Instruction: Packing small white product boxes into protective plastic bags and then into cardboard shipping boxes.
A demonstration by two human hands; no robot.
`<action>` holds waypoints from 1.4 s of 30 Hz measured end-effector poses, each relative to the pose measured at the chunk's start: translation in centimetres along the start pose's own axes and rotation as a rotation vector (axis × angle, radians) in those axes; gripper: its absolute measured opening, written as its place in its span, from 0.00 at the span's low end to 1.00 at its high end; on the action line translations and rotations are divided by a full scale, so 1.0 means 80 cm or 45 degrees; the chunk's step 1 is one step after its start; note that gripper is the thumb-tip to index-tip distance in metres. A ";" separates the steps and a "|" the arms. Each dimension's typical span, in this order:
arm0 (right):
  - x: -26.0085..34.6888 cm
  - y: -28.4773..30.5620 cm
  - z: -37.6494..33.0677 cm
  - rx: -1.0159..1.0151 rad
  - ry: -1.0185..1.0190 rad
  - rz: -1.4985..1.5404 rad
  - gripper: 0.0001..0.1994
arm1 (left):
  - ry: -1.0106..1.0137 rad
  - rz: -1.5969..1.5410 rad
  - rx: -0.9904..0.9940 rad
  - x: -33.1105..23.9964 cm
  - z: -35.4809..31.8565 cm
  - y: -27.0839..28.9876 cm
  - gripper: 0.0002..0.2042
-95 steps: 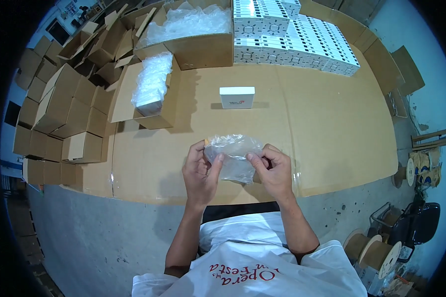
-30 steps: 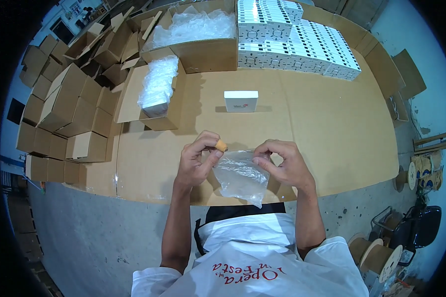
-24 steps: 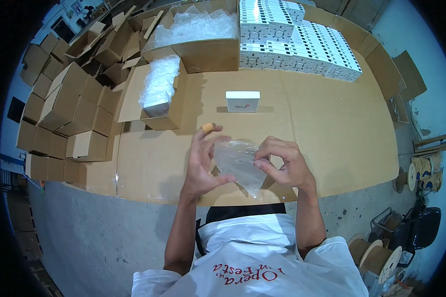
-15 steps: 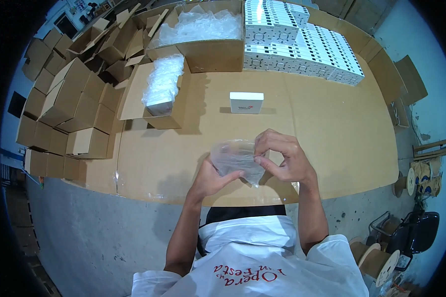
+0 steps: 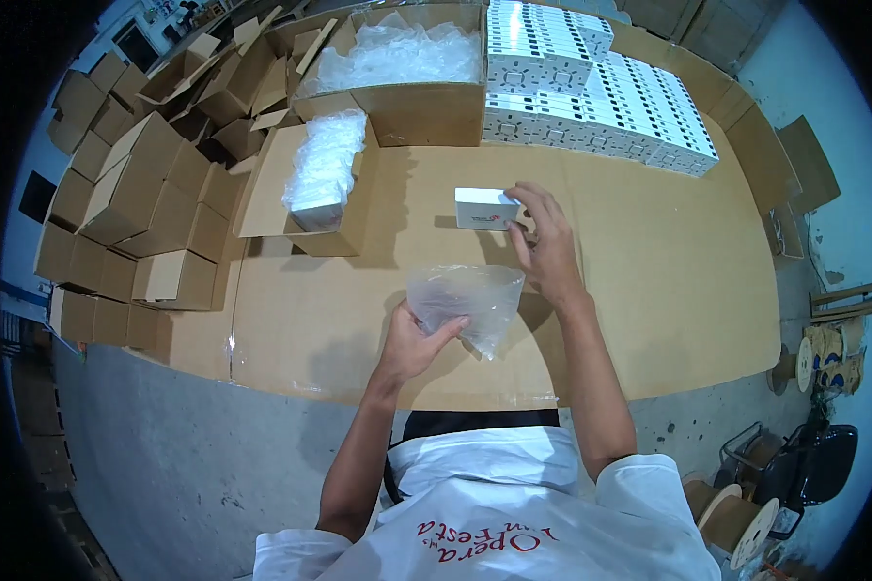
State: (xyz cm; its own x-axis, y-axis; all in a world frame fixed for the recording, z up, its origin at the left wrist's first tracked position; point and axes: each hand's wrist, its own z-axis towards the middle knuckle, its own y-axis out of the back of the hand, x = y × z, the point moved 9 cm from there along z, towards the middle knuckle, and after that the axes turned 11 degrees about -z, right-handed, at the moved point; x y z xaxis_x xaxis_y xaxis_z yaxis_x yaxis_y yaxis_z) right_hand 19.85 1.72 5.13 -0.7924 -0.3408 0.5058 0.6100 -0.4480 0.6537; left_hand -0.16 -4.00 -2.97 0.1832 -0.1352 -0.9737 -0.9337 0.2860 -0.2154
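My left hand holds a clear plastic bag above the near part of the table, its thumb pressed on the front of the film. The bag's mouth spreads toward the far side and a corner hangs down at the near side. Farther off, my right hand has its fingers and thumb around the right end of a small white box. The box stands on the cardboard-covered table, and its right edge is partly hidden by the fingertips.
At the back left, an open carton holds bagged white boxes. Behind it, a larger carton is full of clear bags. White boxes are stacked at the back right. Brown cartons are piled on the left.
My right hand has let go of the bag and moved away from me to the white box. My left hand keeps the bag in nearly the same place.
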 end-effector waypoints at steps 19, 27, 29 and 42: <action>-0.057 -0.002 0.006 -0.214 -0.463 1.338 0.11 | 0.007 0.035 -0.048 0.007 0.047 0.026 0.18; -0.047 -0.015 0.002 -0.043 -0.416 1.470 0.09 | -0.017 -0.026 -0.009 0.007 0.053 0.023 0.19; -0.042 -0.014 0.001 -0.024 -0.406 1.464 0.09 | -0.030 -0.033 -0.006 0.006 0.053 0.023 0.19; -0.027 0.000 0.004 0.108 -0.319 1.258 0.09 | -0.042 0.049 0.000 0.011 0.055 0.032 0.21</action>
State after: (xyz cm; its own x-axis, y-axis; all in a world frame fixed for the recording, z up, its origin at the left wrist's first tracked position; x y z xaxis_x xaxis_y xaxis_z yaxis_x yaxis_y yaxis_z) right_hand 21.58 2.70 4.21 0.0827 -0.3393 0.9370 0.9962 0.0029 -0.0869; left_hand -1.01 0.82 -4.70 0.1570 -0.0930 -0.9832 -0.9402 0.2907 -0.1776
